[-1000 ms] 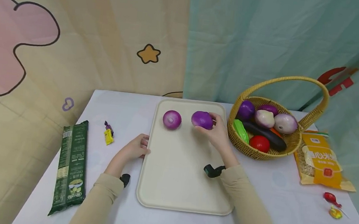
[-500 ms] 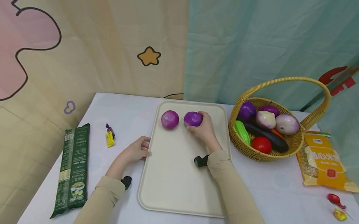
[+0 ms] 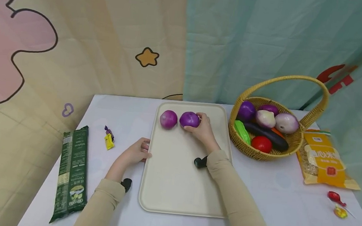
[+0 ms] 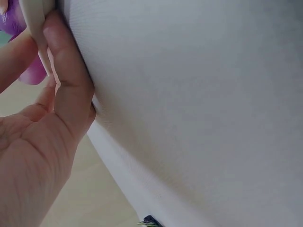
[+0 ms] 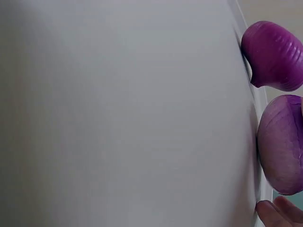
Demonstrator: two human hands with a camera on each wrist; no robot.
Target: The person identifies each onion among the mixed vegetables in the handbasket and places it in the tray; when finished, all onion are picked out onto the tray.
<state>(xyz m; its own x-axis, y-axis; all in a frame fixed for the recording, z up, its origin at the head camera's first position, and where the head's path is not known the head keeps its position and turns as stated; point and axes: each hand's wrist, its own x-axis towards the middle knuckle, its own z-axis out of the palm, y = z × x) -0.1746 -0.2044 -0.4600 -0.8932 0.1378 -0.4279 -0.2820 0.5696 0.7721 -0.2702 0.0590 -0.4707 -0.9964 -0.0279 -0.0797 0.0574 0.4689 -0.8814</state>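
Here the right hand (image 3: 203, 130) has its fingers curled round a purple onion (image 3: 189, 119) set down at the far end of the cream tray (image 3: 174, 185), just beside a second, paler onion (image 3: 168, 119); whether the two touch cannot be told. The left hand (image 3: 135, 153) grips the tray's left rim, thumb on top. Both onions are round, so letting go carelessly could send one rolling across the smooth tray, and a tug on the rim would do the same. As for writing, the green packet (image 3: 72, 173) on the left reads something like "Olivoilà", though it is small, and the yellow bag (image 3: 325, 163) beside the basket (image 3: 296, 142) carries Chinese characters, too blurred to read with certainty.
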